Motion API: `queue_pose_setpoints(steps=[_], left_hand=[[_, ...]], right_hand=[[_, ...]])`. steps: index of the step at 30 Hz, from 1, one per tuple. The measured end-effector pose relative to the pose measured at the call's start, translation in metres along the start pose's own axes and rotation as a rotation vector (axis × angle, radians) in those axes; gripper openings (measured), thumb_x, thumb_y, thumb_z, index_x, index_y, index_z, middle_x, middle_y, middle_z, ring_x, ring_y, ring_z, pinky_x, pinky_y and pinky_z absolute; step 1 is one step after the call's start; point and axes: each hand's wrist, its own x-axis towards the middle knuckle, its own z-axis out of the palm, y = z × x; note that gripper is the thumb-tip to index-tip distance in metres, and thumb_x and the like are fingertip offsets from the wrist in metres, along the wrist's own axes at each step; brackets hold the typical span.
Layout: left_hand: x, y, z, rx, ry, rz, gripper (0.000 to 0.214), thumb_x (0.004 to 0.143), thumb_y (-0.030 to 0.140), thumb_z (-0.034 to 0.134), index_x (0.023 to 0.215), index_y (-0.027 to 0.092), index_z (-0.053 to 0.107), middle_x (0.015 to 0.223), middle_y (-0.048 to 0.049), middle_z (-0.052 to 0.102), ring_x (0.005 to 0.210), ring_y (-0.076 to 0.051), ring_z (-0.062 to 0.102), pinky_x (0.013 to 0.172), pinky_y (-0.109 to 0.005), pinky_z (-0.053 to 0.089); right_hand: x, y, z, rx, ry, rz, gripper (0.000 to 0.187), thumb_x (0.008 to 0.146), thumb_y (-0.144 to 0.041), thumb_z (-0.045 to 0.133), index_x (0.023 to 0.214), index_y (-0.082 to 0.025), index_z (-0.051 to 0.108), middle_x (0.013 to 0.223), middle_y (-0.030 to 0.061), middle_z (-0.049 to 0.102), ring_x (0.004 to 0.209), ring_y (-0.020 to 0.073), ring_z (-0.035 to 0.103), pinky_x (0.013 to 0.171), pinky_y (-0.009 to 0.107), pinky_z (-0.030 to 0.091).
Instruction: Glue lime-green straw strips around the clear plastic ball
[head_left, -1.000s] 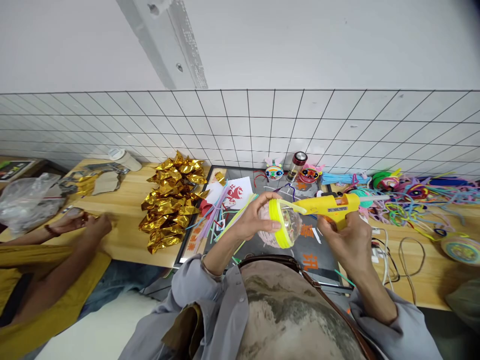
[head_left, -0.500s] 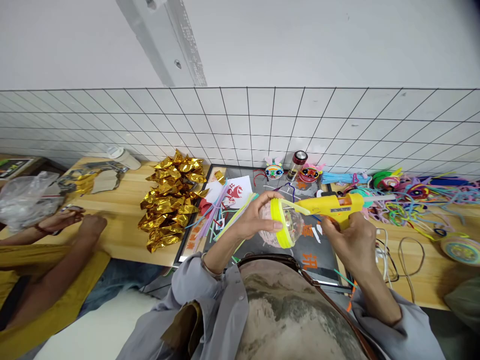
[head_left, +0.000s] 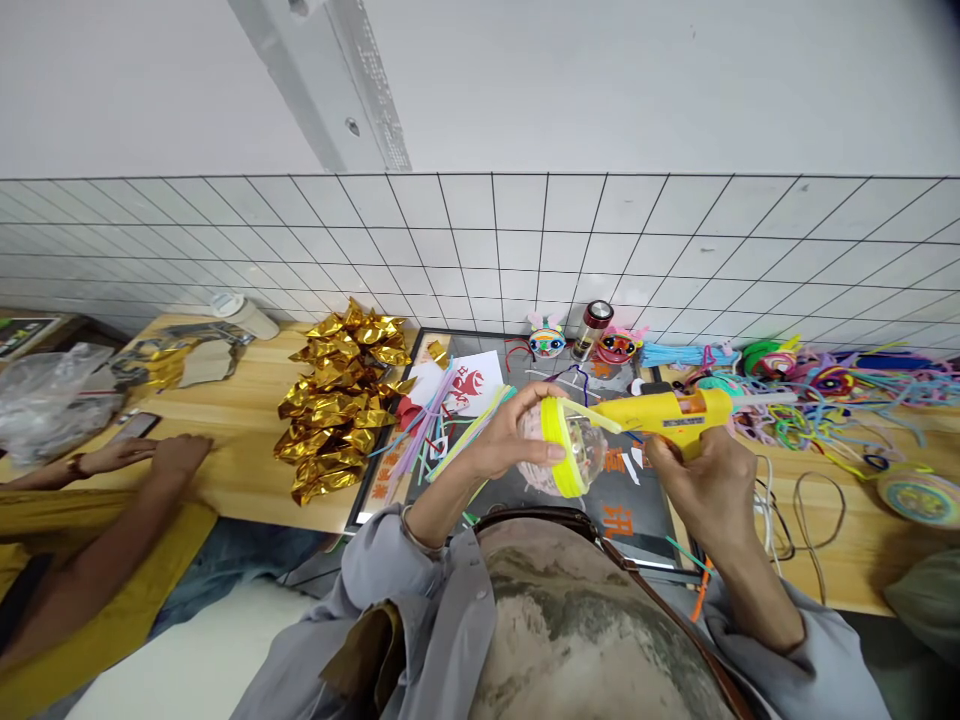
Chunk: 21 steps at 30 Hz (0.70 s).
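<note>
Looks forward and down from head height, facing the wall (head_left: 525, 90) across the table (head_left: 244, 430). Fills the upper part with wall, runs the table across the middle, and meets the torso (head_left: 585, 620) at the lower edge. Sits near the left hand (head_left: 510, 440) and right hand (head_left: 705, 485), seen from above. Reaches wide, catching a co-worker (head_left: 105, 590) at far left.

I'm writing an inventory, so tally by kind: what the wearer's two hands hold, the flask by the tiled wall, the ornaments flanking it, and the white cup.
Glue gun: 1
Ball: 1
Flask: 1
Ornaments: 2
Cup: 1
Total: 6
</note>
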Motion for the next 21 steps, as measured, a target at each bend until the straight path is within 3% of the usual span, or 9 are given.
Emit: queue_pose_setpoints(steps=[10,21], left_hand=[[-0.0006,-0.0002,0.0004,-0.021,0.006,0.0,0.073,0.044,0.037,0.098,0.106,0.022,0.063,0.093,0.0006,0.064,0.081,-0.015,0.058,0.076,-0.027,0.047],[-0.0017,0.0023,0.0029,-0.018,0.0,-0.005,0.074,0.044,0.038,0.098,0.106,0.021,0.062,0.092,0.001,0.063,0.079,-0.014,0.057,0.074,-0.026,0.045]], right_hand=[[0.0008,0.0003,-0.001,0.004,0.001,0.019,0.034,0.07,-0.043,0.055,0.053,-0.031,0.028,0.042,-0.0086,0.023,0.042,0.0111,0.03,0.046,0.029,0.023],[-0.0002,0.0029,0.0006,-0.027,0.01,0.025,0.033,0.07,-0.045,0.054,0.054,-0.031,0.029,0.042,-0.0082,0.026,0.041,0.012,0.031,0.046,0.029,0.023]])
